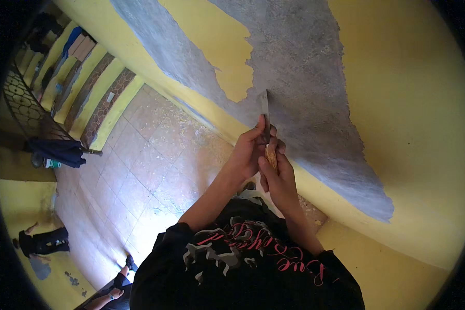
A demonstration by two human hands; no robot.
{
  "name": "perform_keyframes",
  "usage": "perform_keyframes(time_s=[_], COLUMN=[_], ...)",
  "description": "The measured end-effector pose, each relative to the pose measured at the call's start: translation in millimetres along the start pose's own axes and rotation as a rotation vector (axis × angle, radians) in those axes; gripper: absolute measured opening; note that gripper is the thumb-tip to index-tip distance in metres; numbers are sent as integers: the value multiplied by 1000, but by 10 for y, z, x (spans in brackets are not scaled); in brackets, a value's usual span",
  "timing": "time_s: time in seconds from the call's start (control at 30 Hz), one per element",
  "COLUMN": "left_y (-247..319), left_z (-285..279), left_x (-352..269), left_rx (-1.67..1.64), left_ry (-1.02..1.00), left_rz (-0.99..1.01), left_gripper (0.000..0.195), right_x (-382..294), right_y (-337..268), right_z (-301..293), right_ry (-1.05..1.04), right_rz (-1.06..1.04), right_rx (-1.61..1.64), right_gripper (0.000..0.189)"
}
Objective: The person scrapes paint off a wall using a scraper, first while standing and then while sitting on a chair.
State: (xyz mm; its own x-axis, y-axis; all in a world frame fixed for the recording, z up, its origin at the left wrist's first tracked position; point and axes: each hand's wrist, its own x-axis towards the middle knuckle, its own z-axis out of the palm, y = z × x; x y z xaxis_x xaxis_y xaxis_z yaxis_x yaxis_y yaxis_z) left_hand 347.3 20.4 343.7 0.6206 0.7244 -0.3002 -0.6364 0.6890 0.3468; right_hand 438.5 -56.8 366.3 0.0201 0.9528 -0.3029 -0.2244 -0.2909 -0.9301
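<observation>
Both hands meet in front of my chest around one long narrow knife-like blade (265, 106) with a worn yellowish-brown handle (271, 158). My left hand (252, 149) pinches the metal blade, its thumb lying along it. Around the handle, my right hand (279, 170) is closed. The blade points away from me, its tip over the wall; whether it touches is not clear. Behind it the wall shows a large grey bare patch (306, 77) with ragged edges, bordered by yellow paint (391, 97). A yellow island of paint (232, 54) stands left of the blade.
Paint flakes litter the tiled floor (139, 155). Steps (108, 97) rise at the upper left beside a metal railing (31, 100) with dark cloth (58, 151) over its end. One person (42, 241) stands by the far wall; another person's arm (104, 300) shows at lower left.
</observation>
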Motion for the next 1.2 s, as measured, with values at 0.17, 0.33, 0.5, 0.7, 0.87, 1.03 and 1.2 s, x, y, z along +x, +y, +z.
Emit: perform_keyframes(time_s=[0.17,0.33,0.5,0.7,0.87,1.03,1.2], left_y=[-68,-53,104,193,176,161,138], left_z=[11,50,129,68,17,40,88], left_x=[-5,13,74,62,65,101,78], left_rx=[-55,-41,-64,-137,-84,-66,-68], left_ry=[-45,-105,49,-117,-29,-72,15], left_rz=[152,178,198,108,14,20,38], left_gripper=[38,37,37,38,38,38,41], right_x=[-89,-38,109,46,37,46,40], right_y=[89,43,-203,-293,-274,-311,-302], right_z=[-9,94,128,183,144,67,61], right_ry=[-12,11,1,28,27,-53,-47], right_rz=[-171,-286,-173,-221,-195,-246,-280], right_rx=[-16,70,-180,-405,-363,-438,-405], right_gripper=[27,30,36,33,39,42,41])
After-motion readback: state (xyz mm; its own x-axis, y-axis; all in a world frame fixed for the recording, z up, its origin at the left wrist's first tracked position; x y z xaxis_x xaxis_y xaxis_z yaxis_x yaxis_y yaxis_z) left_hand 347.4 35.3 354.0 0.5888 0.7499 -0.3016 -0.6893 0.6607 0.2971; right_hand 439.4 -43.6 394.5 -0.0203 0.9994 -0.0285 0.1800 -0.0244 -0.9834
